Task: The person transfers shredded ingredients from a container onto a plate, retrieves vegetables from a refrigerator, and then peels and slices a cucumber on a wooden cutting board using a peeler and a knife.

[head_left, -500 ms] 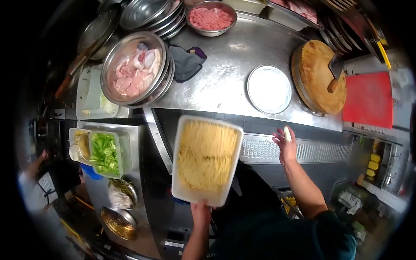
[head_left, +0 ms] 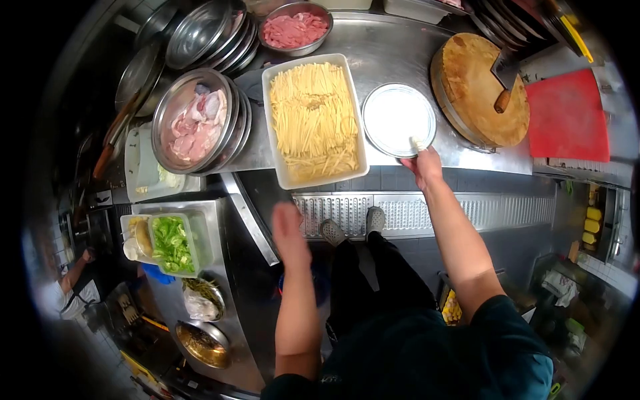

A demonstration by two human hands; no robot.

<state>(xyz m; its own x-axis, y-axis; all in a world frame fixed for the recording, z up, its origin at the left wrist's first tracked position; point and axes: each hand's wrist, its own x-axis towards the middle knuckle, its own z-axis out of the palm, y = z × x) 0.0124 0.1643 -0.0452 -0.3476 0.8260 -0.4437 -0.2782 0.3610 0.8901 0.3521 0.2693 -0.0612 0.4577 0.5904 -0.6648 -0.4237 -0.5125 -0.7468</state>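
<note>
A white tub of pale yellow strips [head_left: 313, 120] rests on the steel counter, its near end at the front edge. Just below the tub is my left hand [head_left: 289, 227], blurred by motion, apart from it; how its fingers lie is unclear. My right hand [head_left: 425, 165] grips the near rim of a round white plate [head_left: 399, 120], thumb on top and fingers underneath. The plate sits right beside the tub. A metal bowl of raw meat pieces [head_left: 195, 125] stands left of the tub, on stacked bowls.
Right of the plate stands a round chopping block [head_left: 477, 90] with a cleaver [head_left: 505, 80], then a red board [head_left: 567, 117]. Sliced meat fills a bowl [head_left: 295, 30] behind. Green vegetables [head_left: 170, 243] are on the lower left counter. A co-worker's arm [head_left: 77, 270] shows far left.
The tub has gone from my left hand onto the counter, and that hand has let go. My right hand has moved up to the plate and taken hold of its rim. The view has shifted.
</note>
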